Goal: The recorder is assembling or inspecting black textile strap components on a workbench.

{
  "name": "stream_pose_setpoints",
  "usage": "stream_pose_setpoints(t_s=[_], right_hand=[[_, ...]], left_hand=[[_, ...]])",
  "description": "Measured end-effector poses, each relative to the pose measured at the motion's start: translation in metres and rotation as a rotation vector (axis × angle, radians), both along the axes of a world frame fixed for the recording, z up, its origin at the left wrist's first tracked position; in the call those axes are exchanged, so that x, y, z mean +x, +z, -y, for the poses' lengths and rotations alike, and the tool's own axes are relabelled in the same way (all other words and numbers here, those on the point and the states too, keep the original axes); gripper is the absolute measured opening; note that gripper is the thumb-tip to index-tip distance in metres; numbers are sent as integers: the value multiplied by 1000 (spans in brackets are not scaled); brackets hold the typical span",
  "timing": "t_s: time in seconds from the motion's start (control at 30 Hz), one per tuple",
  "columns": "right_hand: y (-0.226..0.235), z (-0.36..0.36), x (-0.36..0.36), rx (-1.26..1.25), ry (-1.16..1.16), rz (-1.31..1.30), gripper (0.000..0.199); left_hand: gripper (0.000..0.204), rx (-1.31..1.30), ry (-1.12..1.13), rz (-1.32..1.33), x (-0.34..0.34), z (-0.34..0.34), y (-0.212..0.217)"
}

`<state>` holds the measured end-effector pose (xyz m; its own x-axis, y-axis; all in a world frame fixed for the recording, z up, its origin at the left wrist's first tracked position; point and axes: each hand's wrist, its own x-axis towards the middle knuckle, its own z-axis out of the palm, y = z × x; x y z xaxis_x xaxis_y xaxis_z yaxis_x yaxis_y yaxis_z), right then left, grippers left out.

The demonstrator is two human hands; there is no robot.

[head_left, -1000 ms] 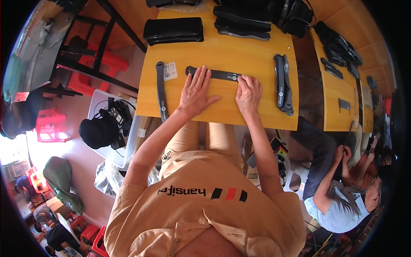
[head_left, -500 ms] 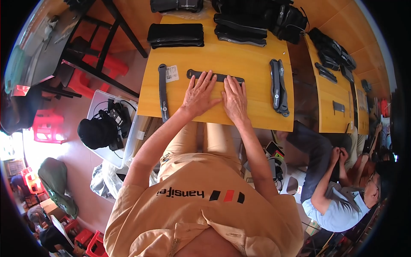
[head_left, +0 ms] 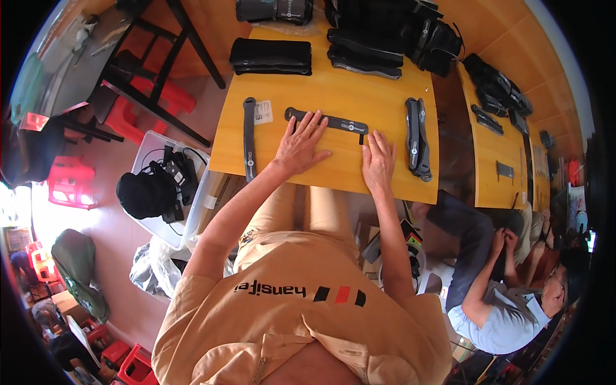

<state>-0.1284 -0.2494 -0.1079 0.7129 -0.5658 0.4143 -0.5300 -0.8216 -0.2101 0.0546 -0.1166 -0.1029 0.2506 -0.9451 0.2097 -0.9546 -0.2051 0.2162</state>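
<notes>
Yellow wood, the table [head_left: 333, 90] under my palms, carries a long black strap [head_left: 326, 120] lying flat across its middle. My left hand [head_left: 299, 145] rests on the tabletop with its fingers spread wide, the fingertips touching the near edge of the strap, holding nothing. My right hand [head_left: 378, 162] lies flat just beside the strap's right end, fingers loosely apart, also closed on nothing; whether it touches the strap I cannot tell.

To my left a second black strap [head_left: 248, 138] lies along the table's edge, pointing away from me, with a small white tag [head_left: 263, 112] just beside it. To my right lies a bundle of dark straps [head_left: 418, 138], well apart from my right hand. At the far side of the table sit a folded black pad [head_left: 271, 56] and a pile of black gear [head_left: 385, 32].

Below the table's left edge stands a clear plastic bin [head_left: 162, 186] with a black cap and cables in it. On my right, another person [head_left: 507, 301] in a light blue shirt sits near a second yellow table [head_left: 497, 154].
</notes>
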Motion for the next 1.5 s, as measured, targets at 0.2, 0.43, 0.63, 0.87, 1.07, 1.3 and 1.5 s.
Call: stream_pose_setpoints(t_s=[0.2, 0.43, 0.63, 0.87, 1.07, 1.3, 1.5], right_hand=[[-5, 7, -7, 286, -152, 487, 12], [-2, 10, -12, 259, -140, 467, 13], [-3, 8, -10, 272, -138, 458, 12], [1, 1, -7, 525, -139, 631, 11], [86, -78, 31, 879, 440, 447, 30], [105, -112, 34, 917, 471, 460, 33], [100, -105, 24, 1230, 362, 723, 24]], left_hand=[[70, -207, 31, -139, 2, -16, 25], [49, -419, 674, -216, 29, -87, 44], [38, -162, 803, -314, 31, -96, 24], [34, -322, 806, -940, 38, -104, 24], [18, -570, 556, -1652, -11, -79, 70], [30, -479, 375, -1778, -25, -71, 92], [30, -455, 100, -1939, -51, -75, 99]])
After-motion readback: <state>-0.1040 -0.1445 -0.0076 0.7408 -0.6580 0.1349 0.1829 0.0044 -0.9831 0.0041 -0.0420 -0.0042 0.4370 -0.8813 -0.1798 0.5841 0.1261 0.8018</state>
